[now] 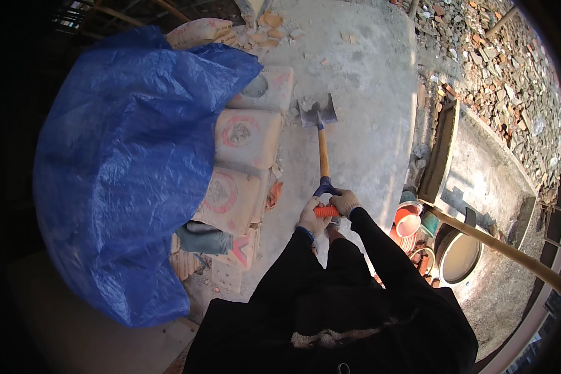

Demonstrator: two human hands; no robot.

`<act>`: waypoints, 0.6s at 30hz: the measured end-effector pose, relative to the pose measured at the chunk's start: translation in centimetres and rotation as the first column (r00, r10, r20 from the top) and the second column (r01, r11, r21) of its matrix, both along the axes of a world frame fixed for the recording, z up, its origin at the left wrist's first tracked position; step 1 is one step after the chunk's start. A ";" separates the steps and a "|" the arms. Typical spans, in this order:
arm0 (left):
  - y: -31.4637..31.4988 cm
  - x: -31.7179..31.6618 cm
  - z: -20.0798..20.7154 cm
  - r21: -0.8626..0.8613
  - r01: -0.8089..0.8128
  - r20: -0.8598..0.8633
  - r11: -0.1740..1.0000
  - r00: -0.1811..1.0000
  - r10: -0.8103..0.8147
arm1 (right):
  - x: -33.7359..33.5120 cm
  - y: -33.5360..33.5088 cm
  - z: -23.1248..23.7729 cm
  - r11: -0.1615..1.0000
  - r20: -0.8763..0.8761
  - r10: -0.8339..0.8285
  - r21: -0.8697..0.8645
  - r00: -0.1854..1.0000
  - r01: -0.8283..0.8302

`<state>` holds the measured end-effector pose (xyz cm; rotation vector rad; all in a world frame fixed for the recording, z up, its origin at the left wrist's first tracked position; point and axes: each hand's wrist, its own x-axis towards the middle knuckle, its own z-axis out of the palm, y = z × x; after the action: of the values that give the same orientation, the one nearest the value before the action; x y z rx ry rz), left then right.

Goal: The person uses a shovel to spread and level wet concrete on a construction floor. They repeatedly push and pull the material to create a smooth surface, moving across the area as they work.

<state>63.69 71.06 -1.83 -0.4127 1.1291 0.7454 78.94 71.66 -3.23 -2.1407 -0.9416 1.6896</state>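
Observation:
A shovel point(323, 151) stretches away from me, with a wooden shaft, a blue yoke and an orange grip point(326, 212). Its square metal blade point(318, 110) rests on the concrete floor, with some grey material on it. My left hand point(311, 216), in a pale knit glove, is closed at the left end of the grip. On the right side of the handle's yoke, my gloved right hand point(345, 202) is closed as well. Something whitish shows inside the yoke between both hands; I cannot make out what it is.
Stacked paper sacks point(248, 138) stand at the left, partly under a blue tarp point(143, 149). To the right are an orange bucket point(407, 222), a round drum point(460, 255), a slanting wooden pole point(498, 246) and a concrete trough point(439, 153). Rubble point(511, 81) lies far right.

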 end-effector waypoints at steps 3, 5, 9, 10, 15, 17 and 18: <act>5.1 -0.3 1.1 0.115 0.058 -0.011 0.992 0.998 -0.057 | -0.1 4.2 0.4 0.992 -0.145 -0.124 -0.001 0.982 0.125; 4.0 -2.3 3.5 0.055 0.089 -0.025 0.994 0.996 -0.088 | -1.8 2.9 2.7 0.994 -0.191 -0.110 -0.021 0.975 0.108; -3.7 -7.1 8.2 0.006 0.101 0.034 0.995 0.994 -0.101 | -5.8 -4.5 8.2 1.000 -0.040 0.025 0.004 0.999 -0.025; -5.7 -8.1 9.0 0.002 0.094 0.058 0.996 0.994 -0.094 | -6.3 -6.5 9.3 0.998 -0.219 -0.044 -0.043 0.975 0.036; -10.3 -11.2 10.5 0.069 0.311 -0.053 0.948 0.950 -0.308 | -7.8 -10.9 11.1 0.990 -0.280 0.028 -0.122 0.960 -0.065; -9.9 -11.5 9.9 -0.013 0.252 -0.066 0.968 0.965 -0.252 | -8.4 -10.4 10.1 0.989 -0.252 0.034 -0.131 0.967 -0.069; -9.4 -11.5 9.3 0.038 0.213 -0.046 0.976 0.976 -0.211 | -8.8 -9.7 9.3 0.996 -0.208 0.011 -0.089 0.978 -0.030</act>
<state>52.22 61.69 7.46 -0.2367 1.1734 0.5918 70.09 61.94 6.11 -1.9650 -0.8446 1.9565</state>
